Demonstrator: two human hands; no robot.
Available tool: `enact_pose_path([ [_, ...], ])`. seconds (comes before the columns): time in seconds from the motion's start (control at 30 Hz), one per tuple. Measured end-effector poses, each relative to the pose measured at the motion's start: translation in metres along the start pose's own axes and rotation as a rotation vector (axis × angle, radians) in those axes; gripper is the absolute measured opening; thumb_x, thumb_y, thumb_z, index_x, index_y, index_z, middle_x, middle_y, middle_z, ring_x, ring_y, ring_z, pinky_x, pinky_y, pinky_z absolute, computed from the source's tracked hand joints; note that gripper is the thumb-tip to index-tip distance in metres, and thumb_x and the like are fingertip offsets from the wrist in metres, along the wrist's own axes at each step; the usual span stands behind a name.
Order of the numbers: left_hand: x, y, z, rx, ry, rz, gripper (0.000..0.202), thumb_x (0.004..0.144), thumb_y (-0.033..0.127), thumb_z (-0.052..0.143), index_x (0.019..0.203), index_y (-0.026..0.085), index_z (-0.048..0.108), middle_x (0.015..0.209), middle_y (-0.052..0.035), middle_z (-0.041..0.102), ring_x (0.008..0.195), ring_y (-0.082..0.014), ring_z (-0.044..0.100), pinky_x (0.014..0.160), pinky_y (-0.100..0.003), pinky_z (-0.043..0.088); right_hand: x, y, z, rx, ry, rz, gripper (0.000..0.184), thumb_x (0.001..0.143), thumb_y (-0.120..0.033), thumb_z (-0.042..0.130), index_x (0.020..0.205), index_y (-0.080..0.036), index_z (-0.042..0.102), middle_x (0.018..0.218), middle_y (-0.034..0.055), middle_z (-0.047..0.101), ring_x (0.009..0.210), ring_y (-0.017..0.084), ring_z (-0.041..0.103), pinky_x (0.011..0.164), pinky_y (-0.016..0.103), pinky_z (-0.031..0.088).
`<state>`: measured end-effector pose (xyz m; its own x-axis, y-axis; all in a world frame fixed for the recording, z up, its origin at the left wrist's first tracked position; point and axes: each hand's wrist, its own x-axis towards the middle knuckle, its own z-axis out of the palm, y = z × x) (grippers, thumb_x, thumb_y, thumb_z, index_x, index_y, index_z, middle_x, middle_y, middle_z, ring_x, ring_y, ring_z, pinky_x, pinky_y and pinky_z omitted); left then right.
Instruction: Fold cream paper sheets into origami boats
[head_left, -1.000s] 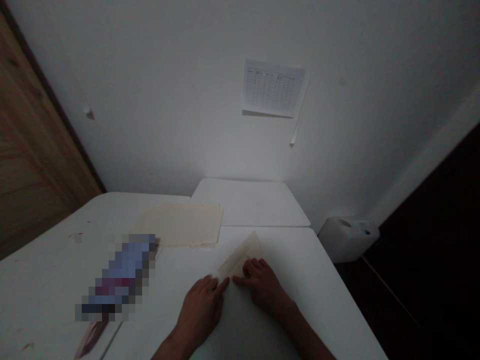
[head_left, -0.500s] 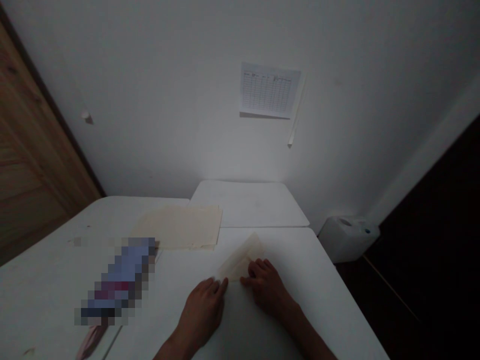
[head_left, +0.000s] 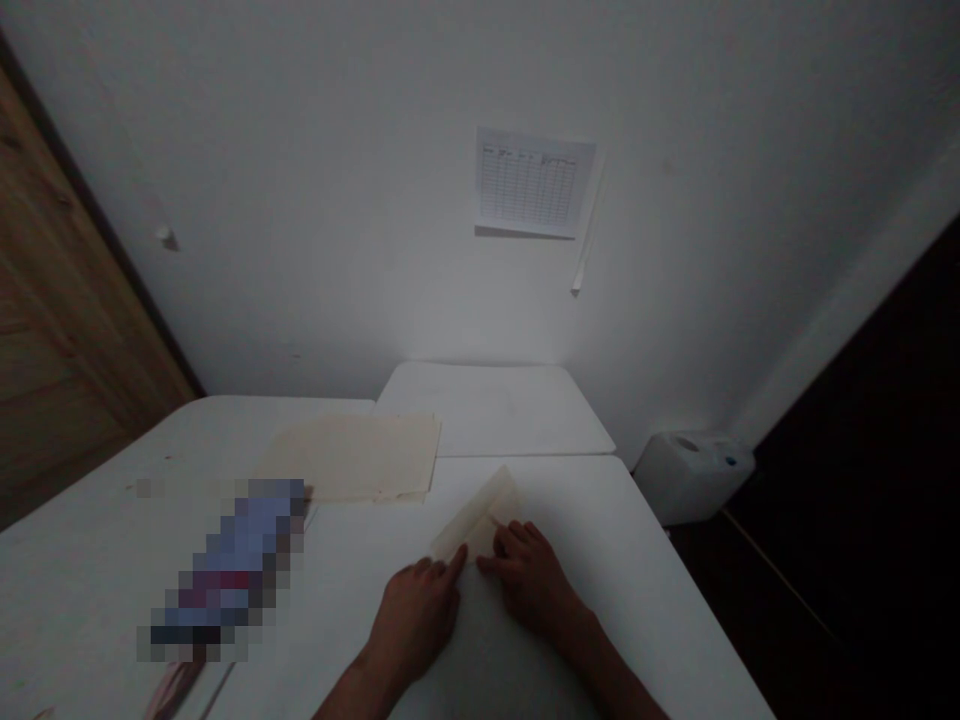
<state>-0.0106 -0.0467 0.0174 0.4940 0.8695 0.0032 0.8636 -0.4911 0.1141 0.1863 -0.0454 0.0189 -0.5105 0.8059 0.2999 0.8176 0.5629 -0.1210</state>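
White worktop (head_left: 615, 550), folded thin beige sheet (head_left: 481, 510) at your twelve o'clock.
Your pointing left hand (head_left: 421, 612) and curled right hand (head_left: 531, 572) touch its near side, any pinch unclear; uneven pressure could skew the fold.

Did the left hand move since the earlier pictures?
Yes. Against the table seam, the left hand has shifted a little to the right and slightly forward, closer to that seam.
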Motion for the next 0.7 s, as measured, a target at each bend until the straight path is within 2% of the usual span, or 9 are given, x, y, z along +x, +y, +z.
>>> enact_pose_path([
  [0.3, -0.014, -0.006, 0.003, 0.004, 0.010, 0.088, 0.057, 0.083, 0.007, 0.042, 0.137, 0.023, 0.045, 0.108, -0.0103, 0.065, 0.102, -0.0245, 0.059, 0.090, -0.039, 0.047, -0.001, 0.000, 0.004, -0.002, -0.022, 0.005, 0.021, 0.086, -0.015, 0.057, 0.099, -0.028, 0.068, 0.089, 0.0035, 0.055, 0.087, 0.020, 0.045, 0.078, 0.033, 0.033],
  [0.47, -0.011, -0.005, 0.000, -0.014, -0.006, 0.072, 0.054, 0.084, 0.009, 0.042, 0.135, 0.024, 0.048, 0.104, -0.0095, 0.067, 0.096, -0.0235, 0.062, 0.086, -0.038, 0.048, -0.002, -0.001, 0.007, 0.007, -0.019, -0.018, 0.025, 0.087, -0.014, 0.055, 0.106, -0.026, 0.066, 0.093, 0.0048, 0.056, 0.090, 0.020, 0.045, 0.081, 0.033, 0.034],
  [0.6, -0.009, -0.004, -0.002, -0.010, -0.036, 0.056, 0.051, 0.085, 0.011, 0.043, 0.134, 0.024, 0.049, 0.101, -0.0092, 0.067, 0.093, -0.0240, 0.063, 0.083, -0.038, 0.049, -0.002, -0.002, 0.006, 0.044, -0.026, -0.065, 0.035, 0.089, -0.016, 0.055, 0.120, -0.032, 0.059, 0.092, 0.0032, 0.056, 0.088, 0.020, 0.046, 0.080, 0.032, 0.035],
  [0.7, -0.010, -0.004, 0.001, -0.015, -0.023, 0.034, 0.051, 0.084, 0.011, 0.044, 0.133, 0.025, 0.050, 0.104, -0.0086, 0.067, 0.096, -0.0239, 0.062, 0.086, -0.038, 0.049, -0.001, -0.003, 0.005, 0.055, -0.026, -0.046, 0.038, 0.088, -0.015, 0.056, 0.121, -0.035, 0.059, 0.093, 0.0028, 0.056, 0.089, 0.020, 0.046, 0.082, 0.033, 0.034],
])
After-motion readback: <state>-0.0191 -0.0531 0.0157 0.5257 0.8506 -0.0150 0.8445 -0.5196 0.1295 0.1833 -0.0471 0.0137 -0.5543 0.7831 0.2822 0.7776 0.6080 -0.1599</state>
